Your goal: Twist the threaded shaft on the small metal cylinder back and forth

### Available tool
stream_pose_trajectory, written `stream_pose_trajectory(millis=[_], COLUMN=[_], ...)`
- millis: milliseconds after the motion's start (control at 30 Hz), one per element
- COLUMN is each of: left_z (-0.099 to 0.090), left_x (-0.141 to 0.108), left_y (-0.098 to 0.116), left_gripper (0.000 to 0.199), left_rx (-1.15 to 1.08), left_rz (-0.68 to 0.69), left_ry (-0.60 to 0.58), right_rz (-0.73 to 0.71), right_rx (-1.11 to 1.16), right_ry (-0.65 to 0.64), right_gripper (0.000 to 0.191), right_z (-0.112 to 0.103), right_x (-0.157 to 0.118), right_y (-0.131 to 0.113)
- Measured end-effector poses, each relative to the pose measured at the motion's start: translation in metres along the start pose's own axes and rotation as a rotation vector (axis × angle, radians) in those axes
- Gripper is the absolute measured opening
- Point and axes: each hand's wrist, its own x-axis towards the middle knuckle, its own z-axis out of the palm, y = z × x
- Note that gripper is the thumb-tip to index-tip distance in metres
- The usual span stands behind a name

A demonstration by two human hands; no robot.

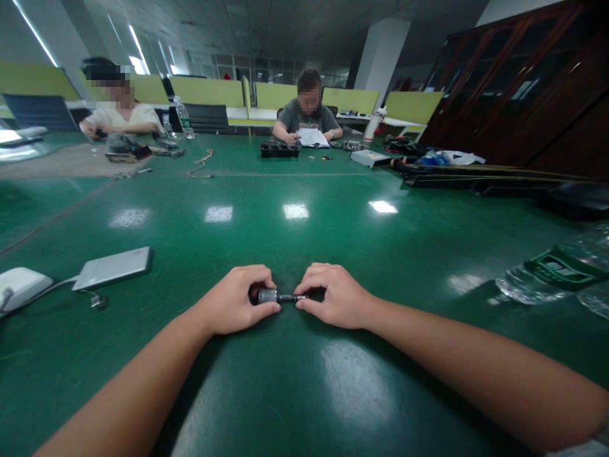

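Close to me, over the green table [285,374], a short silver metal cylinder [267,296] lies sideways with a thin dark shaft [287,298] sticking out of its right end. My left hand [233,301] is closed round the cylinder, thumb on the near side and fingers on the far side. With thumb and fingertips, my right hand [335,295] pinches the outer end of the shaft. Whether cylinder and shaft are one piece I cannot tell. My fingers hide part of both.
On the left lie a flat silver box [113,268] with a cable and a white device [21,289]. Water bottles [547,273] lie at right. Across the table sit two people [309,114], with a black box [279,150] and long dark bars [451,176] nearby.
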Motion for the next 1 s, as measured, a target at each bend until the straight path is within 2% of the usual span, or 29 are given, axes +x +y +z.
stream_pose_trajectory(millis=[1000], left_z=[-0.0024], left_x=[0.0002], left_y=[-0.0012], left_gripper=[0.017], left_rx=[0.022], left_rz=[-0.026], left_ry=[0.018], right_rz=[0.151], right_rx=[-0.07], right_ry=[0.021], right_gripper=[0.008], right_z=[-0.0039], right_x=[-0.0014], right_y=[0.0016])
